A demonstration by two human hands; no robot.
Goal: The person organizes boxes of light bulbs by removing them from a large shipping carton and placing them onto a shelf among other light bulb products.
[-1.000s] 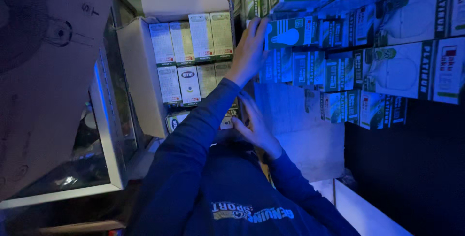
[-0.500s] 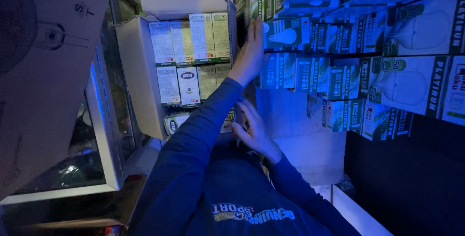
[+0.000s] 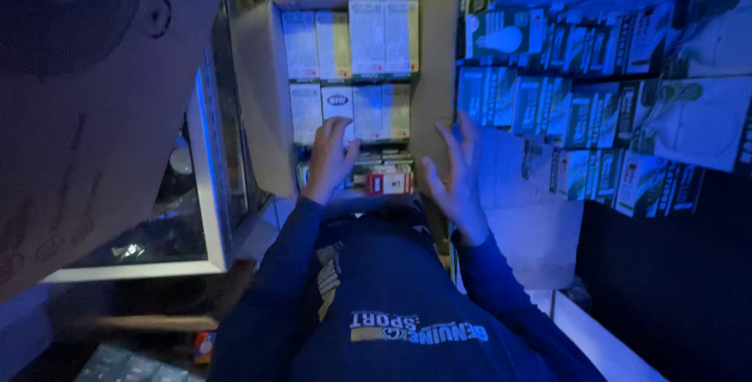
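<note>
Two hands up at the open cardboard carton (image 3: 262, 108). Left hand (image 3: 329, 155), fingers (image 3: 338, 127) loosely curled, lies on the small white boxes (image 3: 351, 108) packed inside, gripping nothing. Right hand (image 3: 456, 170) is spread open, fingers apart, just beside the carton's right wall, empty. Far right, shelves of green-and-white bulb boxes (image 3: 595, 92). Left, a glass display case (image 3: 205, 194).

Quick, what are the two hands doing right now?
Left hand: open, fingers resting on the small boxes in the carton, holding nothing.
Right hand: open, fingers spread, empty, beside the carton's flap.
</note>
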